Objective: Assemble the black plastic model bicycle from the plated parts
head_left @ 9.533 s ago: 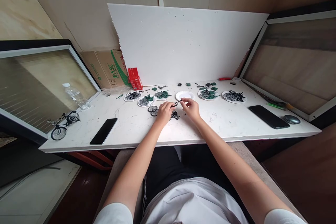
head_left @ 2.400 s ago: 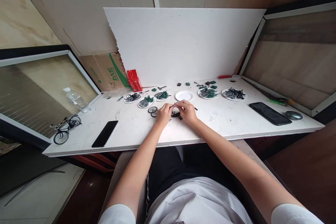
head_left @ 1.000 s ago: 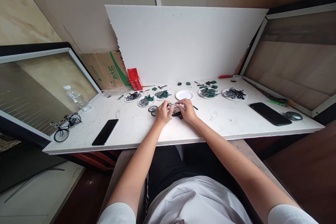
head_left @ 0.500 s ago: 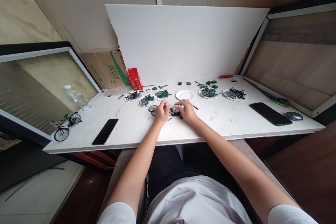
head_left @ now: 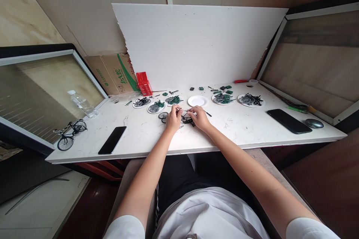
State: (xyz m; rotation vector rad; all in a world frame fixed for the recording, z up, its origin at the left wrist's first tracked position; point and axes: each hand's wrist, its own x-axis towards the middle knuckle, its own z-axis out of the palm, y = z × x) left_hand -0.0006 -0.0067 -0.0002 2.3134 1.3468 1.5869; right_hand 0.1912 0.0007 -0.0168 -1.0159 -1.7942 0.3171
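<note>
Black miniature bicycle wheels (head_left: 163, 115) lie just left of the left hand (head_left: 173, 120), whose fingertips pinch a slim rod-like part (head_left: 184, 111) spanning both hands; probably light, stiff and easily snapped, it calls for a grip near its ends. Dark bicycle parts (head_left: 187, 120) lie below; rightward, the right hand's (head_left: 200, 118) thumb and forefinger pinch the other end.

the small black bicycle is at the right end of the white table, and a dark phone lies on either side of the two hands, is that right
Not quite: the head view shows the small black bicycle at the left end of the white table. A dark phone does lie left of the left hand, another right of the right hand.
</note>
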